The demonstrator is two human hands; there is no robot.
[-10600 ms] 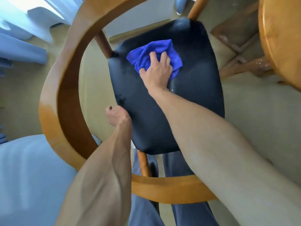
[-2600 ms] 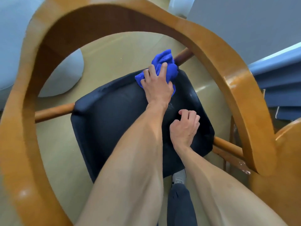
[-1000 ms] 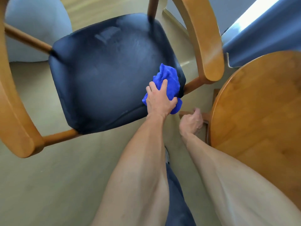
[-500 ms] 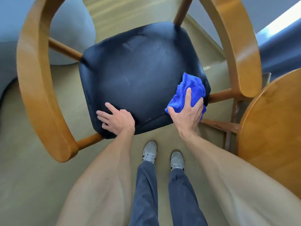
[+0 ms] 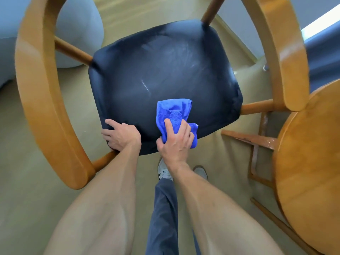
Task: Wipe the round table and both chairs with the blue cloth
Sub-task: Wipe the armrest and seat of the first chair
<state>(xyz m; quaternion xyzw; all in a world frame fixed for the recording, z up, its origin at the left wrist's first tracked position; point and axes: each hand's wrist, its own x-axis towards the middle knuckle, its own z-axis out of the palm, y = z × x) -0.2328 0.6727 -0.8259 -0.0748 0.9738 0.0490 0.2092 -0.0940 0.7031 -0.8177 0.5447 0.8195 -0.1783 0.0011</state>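
A wooden chair with a curved armrest hoop [image 5: 42, 100] and a black padded seat [image 5: 165, 70] stands below me. The blue cloth [image 5: 173, 113] lies bunched on the near edge of the seat. My right hand [image 5: 176, 140] grips the cloth and presses it on the seat. My left hand [image 5: 121, 136] rests on the seat's near left corner, its fingers curled over the edge. The round wooden table [image 5: 309, 172] shows its rim at the right edge of the view.
A pale grey rounded seat [image 5: 79, 32] sits on the floor behind the chair at upper left. The table's wooden base bars [image 5: 253, 140] run between chair and table. My legs and shoes [image 5: 165, 173] stand right in front of the chair. A blue curtain [image 5: 323, 52] hangs at far right.
My right hand has slid the cloth from the seat's right front corner leftward to the middle of the front edge. My left hand has stayed at the seat's left front corner.
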